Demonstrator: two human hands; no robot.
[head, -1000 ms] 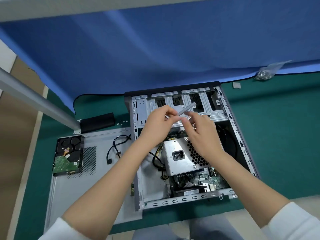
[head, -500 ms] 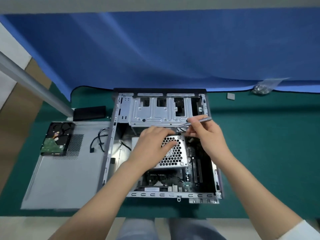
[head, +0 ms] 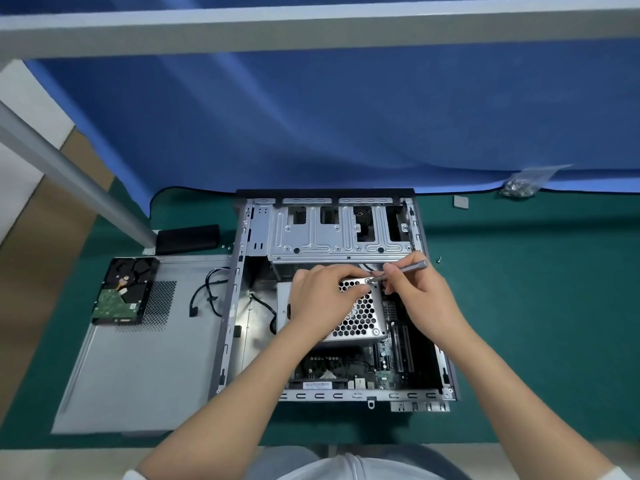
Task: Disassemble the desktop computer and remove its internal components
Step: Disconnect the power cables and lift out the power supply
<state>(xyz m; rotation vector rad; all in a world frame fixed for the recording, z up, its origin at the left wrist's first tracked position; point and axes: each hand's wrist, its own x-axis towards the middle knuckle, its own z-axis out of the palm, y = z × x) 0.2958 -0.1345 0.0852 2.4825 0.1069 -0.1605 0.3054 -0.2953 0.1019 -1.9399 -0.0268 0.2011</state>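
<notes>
Computer [head: 332, 299], frame centre: my left hand [head: 322, 299] steadies power supply [head: 360, 317]; right hand [head: 419, 299] pinches screwdriver [head: 398, 271] on screw [head: 369, 280]. Risk: tilted tip slips, screw drops inside.

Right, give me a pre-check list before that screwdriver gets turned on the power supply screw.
1. Screwdriver tip at the screw on the power supply: ok; bit seating: cannot tell.
2. Right hand grips the screwdriver: ok.
3. Left hand rests on the power supply, steadying it: ok.
4. Case lies flat on the green mat: ok.
5. Power supply cables unplugged: cannot tell.
6. Loose screw on the mat, away from the hands: ok.
</notes>
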